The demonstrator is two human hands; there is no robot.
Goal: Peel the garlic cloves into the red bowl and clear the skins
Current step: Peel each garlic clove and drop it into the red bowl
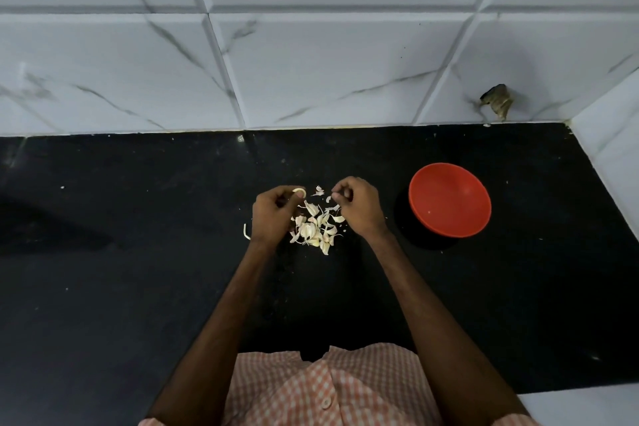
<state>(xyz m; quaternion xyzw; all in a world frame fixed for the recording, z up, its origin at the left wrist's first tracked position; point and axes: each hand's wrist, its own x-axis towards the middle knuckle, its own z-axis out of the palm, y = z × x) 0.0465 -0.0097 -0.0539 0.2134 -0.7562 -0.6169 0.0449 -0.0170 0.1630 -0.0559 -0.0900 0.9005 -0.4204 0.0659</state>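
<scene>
My left hand (273,214) pinches a pale garlic clove (299,192) at its fingertips, above the black counter. My right hand (356,206) hovers beside it with curled fingers, pinching what looks like a small scrap of skin (328,199). Between and below both hands lies a heap of garlic pieces and papery skins (316,228). The red bowl (449,200) stands to the right of my right hand, with only a tiny white speck visible inside.
A single skin strip (246,232) lies left of my left wrist. The black counter (138,270) runs back to a marble-tiled wall (311,62), with a side wall (615,149) at the right. A damaged hole (498,102) marks the wall.
</scene>
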